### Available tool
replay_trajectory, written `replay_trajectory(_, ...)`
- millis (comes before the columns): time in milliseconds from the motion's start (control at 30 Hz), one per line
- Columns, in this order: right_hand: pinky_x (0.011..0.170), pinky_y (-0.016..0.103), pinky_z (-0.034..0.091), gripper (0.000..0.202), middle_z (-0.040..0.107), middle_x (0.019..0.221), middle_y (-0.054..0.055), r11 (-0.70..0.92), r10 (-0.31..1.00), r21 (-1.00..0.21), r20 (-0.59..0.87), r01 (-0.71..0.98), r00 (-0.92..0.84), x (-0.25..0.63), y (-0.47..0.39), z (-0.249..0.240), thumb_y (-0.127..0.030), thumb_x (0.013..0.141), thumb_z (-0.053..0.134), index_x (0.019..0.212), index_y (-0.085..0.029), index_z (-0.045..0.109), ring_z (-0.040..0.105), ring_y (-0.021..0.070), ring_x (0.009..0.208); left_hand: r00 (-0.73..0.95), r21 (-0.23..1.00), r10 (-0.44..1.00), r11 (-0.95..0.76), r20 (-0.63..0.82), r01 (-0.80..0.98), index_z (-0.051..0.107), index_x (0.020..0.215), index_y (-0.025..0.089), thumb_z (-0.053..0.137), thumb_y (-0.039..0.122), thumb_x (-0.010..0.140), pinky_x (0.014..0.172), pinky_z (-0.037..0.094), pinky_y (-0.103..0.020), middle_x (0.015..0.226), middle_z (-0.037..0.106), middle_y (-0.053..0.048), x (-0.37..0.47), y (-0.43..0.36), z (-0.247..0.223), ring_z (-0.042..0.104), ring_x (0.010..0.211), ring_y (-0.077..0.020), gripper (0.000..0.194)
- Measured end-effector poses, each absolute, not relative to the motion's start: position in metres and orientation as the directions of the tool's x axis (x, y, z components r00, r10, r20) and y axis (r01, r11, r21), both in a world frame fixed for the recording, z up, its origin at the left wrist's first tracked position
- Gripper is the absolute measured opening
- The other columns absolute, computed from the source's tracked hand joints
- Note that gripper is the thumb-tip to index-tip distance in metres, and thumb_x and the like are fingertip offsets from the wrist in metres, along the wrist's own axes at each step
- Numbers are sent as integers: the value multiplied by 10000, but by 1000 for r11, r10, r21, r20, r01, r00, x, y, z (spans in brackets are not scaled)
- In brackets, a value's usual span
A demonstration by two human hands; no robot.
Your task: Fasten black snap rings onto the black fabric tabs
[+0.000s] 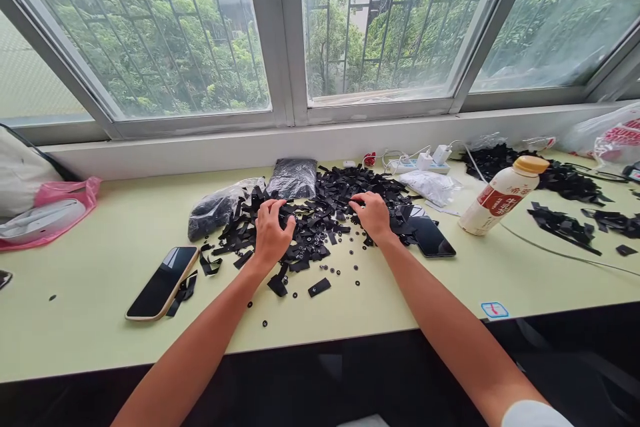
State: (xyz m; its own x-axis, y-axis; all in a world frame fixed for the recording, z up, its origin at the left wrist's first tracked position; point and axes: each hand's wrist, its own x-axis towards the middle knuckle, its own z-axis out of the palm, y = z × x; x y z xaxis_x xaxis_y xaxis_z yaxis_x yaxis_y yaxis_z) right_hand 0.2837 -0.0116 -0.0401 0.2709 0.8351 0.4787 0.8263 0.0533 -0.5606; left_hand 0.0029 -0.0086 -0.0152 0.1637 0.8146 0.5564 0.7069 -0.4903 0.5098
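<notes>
Sorting by hand seems to be the step under way: both hands are at a pile (345, 181) of black cloth strips spread on the table (395, 293), probably picking out single pieces. The left hand (271, 233) is at the left side of the pile, its fingers loosely bent and the thumb standing a little apart from them; whether anything sits in its grasp I cannot tell. The right hand (374, 215) is over the right side of the pile, thumb and forefinger drawn close together in a narrow pinch; a scrap between them would be too small to make out.

A next move would call for a light fingertip pinch, I judge, since the pieces are thin, lie across one another and could easily drag neighbours along.

The strips are short, flat and matt black, tangled at all angles and heaped highest at the back of the pile. Small dark rings (309, 245) gather at the near side of the pile, some loose on the table. One lone strip (319, 287) with a small pale mark lies just in front of the pile. A plastic packet (293, 178) rests at the back of the pile, and a phone (436, 238) lies beside its right edge.
</notes>
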Motion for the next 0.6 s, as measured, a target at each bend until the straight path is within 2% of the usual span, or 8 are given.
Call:
replay_trajectory(100,886,363,475,160,716,965,69,215,801,-596,561,773,210,276,-13,-35,-294,907,651,979,-201,758,610,242,966,233,532,784,-575,575,622,554,1258,230,571,309,929,1055,431,-445,1271,507,-116,5,-11,-13,523,1220,-283,339)
replay_trajectory(200,842,357,491,185,708,918,68,329,795,-626,588,707,151,261,-16,-30,-313,908,648,991,-196,767,623,225,867,310,589,779,-619,545,519,561,1264,239,577,314,931,929,503,-381,1245,534,-101,8,-13,-14,591,1088,-240,342)
replay_trajectory(300,765,334,504,202,696,884,57,414,820,-655,570,632,54,240,-23,-28,-322,904,654,1028,-209,765,603,195,758,391,687,790,-608,473,397,539,1329,231,583,339,935,777,530,-313,1242,560,-106,12,-14,-16,625,979,-202,410)
replay_trajectory(400,723,310,508,305,692,898,35,459,850,-689,525,560,-51,218,-32,-28,-300,888,673,1183,-229,705,579,166,702,447,786,808,-540,384,300,521,1376,216,600,387,934,704,517,-276,1197,610,-102,14,-15,-19,631,903,-179,480)
replay_trajectory(500,731,293,509,440,673,892,6,500,851,-688,502,525,-152,206,-40,-28,-246,899,653,1334,-248,588,570,148,695,529,839,801,-472,280,272,643,1213,187,587,436,942,652,483,-263,944,667,-55,13,-17,-19,600,759,-157,372)
replay_trajectory(600,717,290,512,505,637,1004,28,528,831,-646,526,552,-181,204,-44,-27,-262,908,654,1392,-268,509,571,150,726,569,855,793,-435,216,282,701,951,164,579,458,942,587,428,-255,723,604,-10,12,-18,-17,527,632,-134,318)
